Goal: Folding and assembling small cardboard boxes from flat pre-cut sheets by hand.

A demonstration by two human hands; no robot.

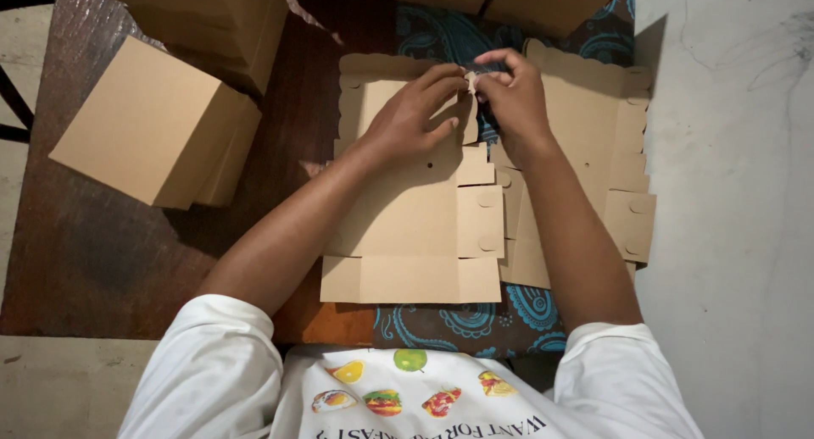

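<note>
A flat, unfolded brown cardboard box blank lies on the table in front of me. A second flat blank lies beside it on the right, partly overlapping. My left hand rests on the far part of the left blank, fingertips pinching a small flap at its top right corner. My right hand meets it there, fingers curled around the same flap area between the two blanks.
An assembled brown cardboard box stands at the left on the dark wooden table. More boxes line the far edge. A blue patterned cloth lies under the blanks. A grey wall runs along the right.
</note>
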